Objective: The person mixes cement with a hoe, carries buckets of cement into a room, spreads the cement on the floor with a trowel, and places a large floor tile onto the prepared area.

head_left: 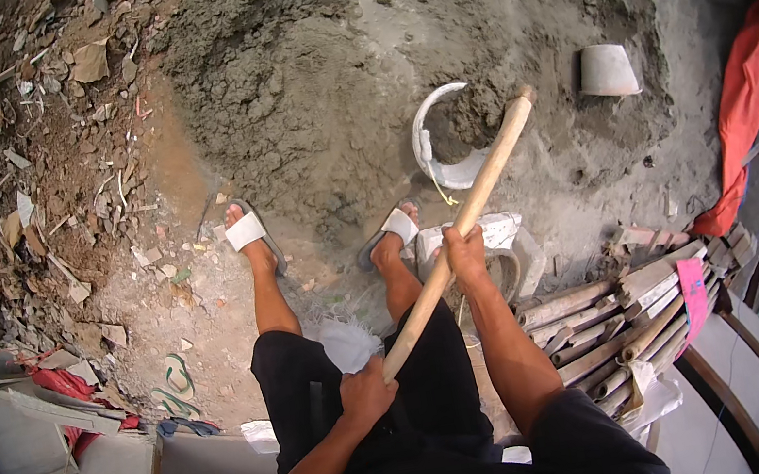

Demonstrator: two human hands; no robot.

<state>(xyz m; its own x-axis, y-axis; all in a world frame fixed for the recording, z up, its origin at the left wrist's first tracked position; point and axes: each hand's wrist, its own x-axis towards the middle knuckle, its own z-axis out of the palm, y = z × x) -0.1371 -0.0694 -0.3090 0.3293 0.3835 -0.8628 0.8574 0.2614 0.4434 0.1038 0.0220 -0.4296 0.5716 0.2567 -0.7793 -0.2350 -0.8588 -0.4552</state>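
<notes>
Head: pole + bucket w/ mix

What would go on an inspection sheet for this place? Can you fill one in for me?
Surface: rough, damp-looking grey mix ahead of the feet; rubble to the left.
Job's things: long wooden pole, held slanting, upper end over the mix; pale bucket sitting on the mix.
Clutter: stacked wood on the right; white crumpled thing by the left hand, kind unclear.
Hands: left hand grips the pole's lower end; right hand grips it farther up.
Cables: nothing seen that is clearly one.
Surroundings: red sheet along the right side.
</notes>
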